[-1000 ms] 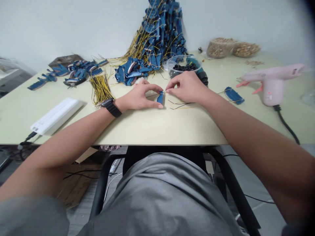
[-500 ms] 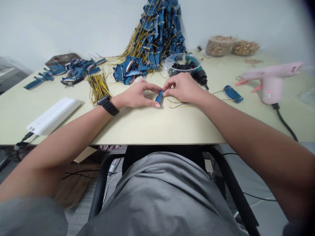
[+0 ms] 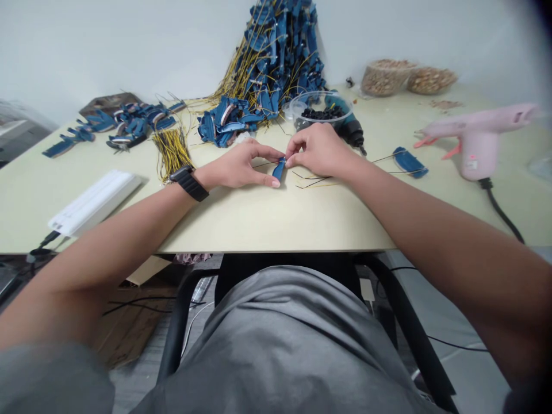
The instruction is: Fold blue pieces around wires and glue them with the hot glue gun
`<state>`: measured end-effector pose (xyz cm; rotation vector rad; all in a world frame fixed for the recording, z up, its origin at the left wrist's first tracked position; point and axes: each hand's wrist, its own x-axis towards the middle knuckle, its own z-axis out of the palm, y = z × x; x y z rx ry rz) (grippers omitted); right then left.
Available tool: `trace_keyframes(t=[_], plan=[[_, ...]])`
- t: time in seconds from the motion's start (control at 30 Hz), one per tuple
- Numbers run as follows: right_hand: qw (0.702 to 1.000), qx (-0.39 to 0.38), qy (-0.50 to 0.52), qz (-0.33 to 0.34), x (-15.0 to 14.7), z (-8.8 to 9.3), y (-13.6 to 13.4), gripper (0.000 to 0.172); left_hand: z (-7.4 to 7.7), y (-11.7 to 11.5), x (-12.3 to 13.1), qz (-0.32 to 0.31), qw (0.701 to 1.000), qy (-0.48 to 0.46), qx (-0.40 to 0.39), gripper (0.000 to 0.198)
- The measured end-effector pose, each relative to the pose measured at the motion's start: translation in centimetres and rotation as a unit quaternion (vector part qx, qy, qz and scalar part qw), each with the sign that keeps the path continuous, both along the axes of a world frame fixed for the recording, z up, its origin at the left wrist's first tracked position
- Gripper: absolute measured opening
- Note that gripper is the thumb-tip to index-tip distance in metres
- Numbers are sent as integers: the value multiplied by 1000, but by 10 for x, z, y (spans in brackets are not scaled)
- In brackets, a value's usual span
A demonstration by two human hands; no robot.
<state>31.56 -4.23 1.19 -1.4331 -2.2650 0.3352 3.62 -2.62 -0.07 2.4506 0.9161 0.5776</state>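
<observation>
On the pale tabletop (image 3: 267, 224), in the head view: your left hand (image 3: 237, 167), thumb and forefinger closed on a small blue strip (image 3: 279, 169); your right hand (image 3: 317, 150), fingertips together against the strip's upper end. The strip sits tilted between both hands, thin wires (image 3: 310, 182) just to its right. Also present: clear plastic tub (image 3: 321, 105), pink glue gun (image 3: 478, 141), heaped blue wired strips (image 3: 276, 57).

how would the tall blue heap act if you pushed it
It would probably slump rather than tip as one piece, since the heap is steep and loosely stacked. The yellow wires look tangled through it, so pieces would likely drag each other along. They may be light, though that's hard to tell.
</observation>
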Motion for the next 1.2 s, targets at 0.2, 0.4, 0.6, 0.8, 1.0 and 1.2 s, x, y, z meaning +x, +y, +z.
trace_keyframes(t=[0.2,0.4,0.6,0.8,1.0,1.2], plan=[[1000,-15,5,-9,-4,5,-3,14,-2,2,-1,1,1000,2,4,98],[1000,-11,-5,-3,-4,4,0,14,-3,3,-2,6,1000,2,7,99],[1000,-8,2,-1,-3,1,2,12,-3,3,-3,1,1000,12,12,102],[1000,-9,-1,-3,-3,0,2,11,-8,7,-1,-16,1000,-21,-4,108],[1000,-8,3,2,-1,-3,5,18,-7,7,1,-17,1000,-22,10,107],[1000,-12,4,3,-2,-2,6,17,-4,7,1,-9,1000,-10,24,101]])
